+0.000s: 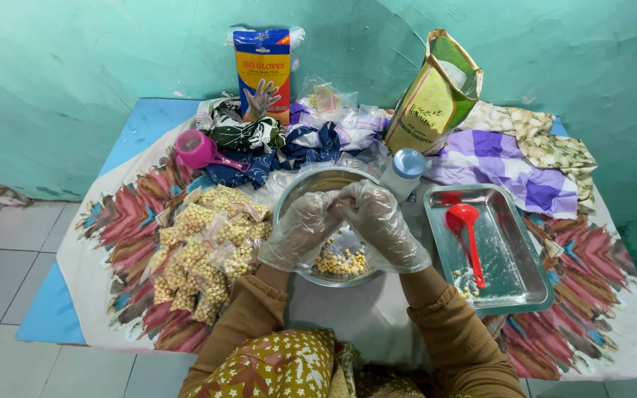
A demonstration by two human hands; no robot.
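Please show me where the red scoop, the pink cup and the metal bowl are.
red scoop [461,217]: head view, on its round head.
pink cup [195,147]: head view, on its body.
metal bowl [300,186]: head view, on its far rim.

wall: teal green
tabletop: light blue
scoop: red, in silver tray
cup: pink, far left
checked cloth: purple and white
chickpeas: pale yellow
sleeves: brown

— Support?
— Blue table, against a green wall, draped with a zigzag-patterned cloth.
— Directly on it?
— Steel bowl; steel tray; heap of small filled bags; pink scoop cup; white bottle; green-yellow sack; glove packet; checked purple cloth
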